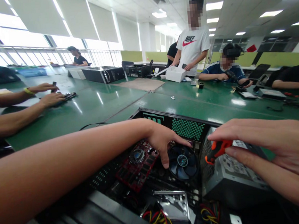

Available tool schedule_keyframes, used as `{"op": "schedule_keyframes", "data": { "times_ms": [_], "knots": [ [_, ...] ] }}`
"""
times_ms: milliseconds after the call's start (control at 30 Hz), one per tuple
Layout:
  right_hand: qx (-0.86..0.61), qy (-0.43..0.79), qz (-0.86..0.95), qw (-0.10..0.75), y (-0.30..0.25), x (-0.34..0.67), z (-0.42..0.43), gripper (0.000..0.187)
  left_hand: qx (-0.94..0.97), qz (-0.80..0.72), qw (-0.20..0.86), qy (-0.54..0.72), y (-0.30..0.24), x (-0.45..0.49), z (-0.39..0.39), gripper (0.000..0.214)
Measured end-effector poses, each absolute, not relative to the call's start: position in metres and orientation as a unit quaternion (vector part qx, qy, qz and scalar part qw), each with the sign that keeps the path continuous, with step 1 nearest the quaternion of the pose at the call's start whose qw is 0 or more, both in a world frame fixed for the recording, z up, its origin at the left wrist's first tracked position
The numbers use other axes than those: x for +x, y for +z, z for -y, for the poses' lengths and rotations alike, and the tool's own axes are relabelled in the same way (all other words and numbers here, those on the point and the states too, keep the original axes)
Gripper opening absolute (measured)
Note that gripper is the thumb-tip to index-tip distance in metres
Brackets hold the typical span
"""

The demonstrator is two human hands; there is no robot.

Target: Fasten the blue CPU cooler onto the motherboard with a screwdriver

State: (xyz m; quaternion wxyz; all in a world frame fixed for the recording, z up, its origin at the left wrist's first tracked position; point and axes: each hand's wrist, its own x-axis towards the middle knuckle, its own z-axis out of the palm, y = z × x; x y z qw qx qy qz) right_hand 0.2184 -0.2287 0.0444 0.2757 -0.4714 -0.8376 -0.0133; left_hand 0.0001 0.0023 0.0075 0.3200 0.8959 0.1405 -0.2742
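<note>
An open black computer case [166, 119] lies on the green table in front of me. My left hand [162, 138] reaches inside it, fingers curled round the far end of a red circuit card [137, 165], thumb pointing down beside the black CPU fan [182, 161]. My right hand [273, 146] hovers over the grey power supply [230, 174], thumb and fingers closed on the orange and black handle of a screwdriver [217, 149]. The screwdriver's tip is hidden. Red, yellow and black cables [161, 220] bunch at the case's near edge.
Another person's two hands [48, 96] work on a small black part at the left. Other people sit and stand at the far right by a white box [174, 74]. Black computer cases [104, 74] stand at the back. A brown mat [142, 84] lies mid-table.
</note>
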Motion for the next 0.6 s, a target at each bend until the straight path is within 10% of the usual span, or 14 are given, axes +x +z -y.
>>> {"op": "schedule_keyframes", "data": {
  "times_ms": [600],
  "knots": [
    [-0.441,-0.028,0.857,0.266,0.036,0.228,0.222,0.03,0.89,-0.149,0.321,-0.288,0.011,0.003,0.0,0.14]
  ]
}}
